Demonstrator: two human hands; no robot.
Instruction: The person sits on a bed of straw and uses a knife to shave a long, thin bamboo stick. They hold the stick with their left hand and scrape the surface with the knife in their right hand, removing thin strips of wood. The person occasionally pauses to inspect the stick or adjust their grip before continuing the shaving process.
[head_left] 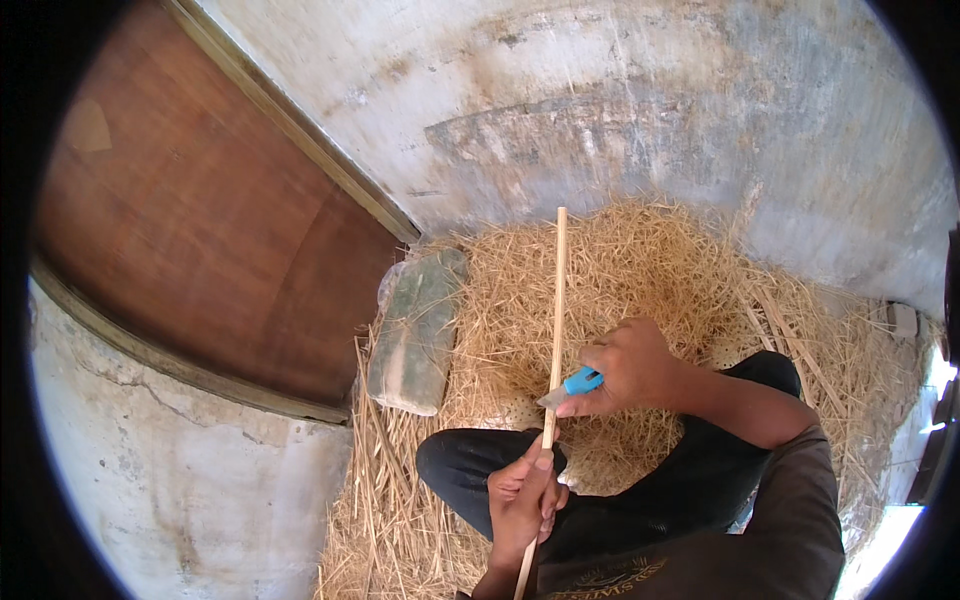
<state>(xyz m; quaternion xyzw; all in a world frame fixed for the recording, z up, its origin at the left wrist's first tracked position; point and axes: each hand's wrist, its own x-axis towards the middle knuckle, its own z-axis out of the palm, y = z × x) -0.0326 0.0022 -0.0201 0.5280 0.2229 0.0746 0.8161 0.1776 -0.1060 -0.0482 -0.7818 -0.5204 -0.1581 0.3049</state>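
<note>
Rising around me, a stained, pale wall takes up most of the room, with a brown wooden panel framed in timber on the left. Loose yellow straw covers the ground at the wall's foot. On it sits a person in a dark shirt and black trousers, knees bent and spread. A worn, greenish-grey slab lies on the straw beside the panel. From where I stand, the slim, pale wooden stick slants up from the lap, between the knees, its far end pointing toward the wall. The left hand is clamped round its lower part, fingers curled. The right hand, higher up and just right of the stick, is closed on a small blue-handled knife, its blade against the wood.
</note>
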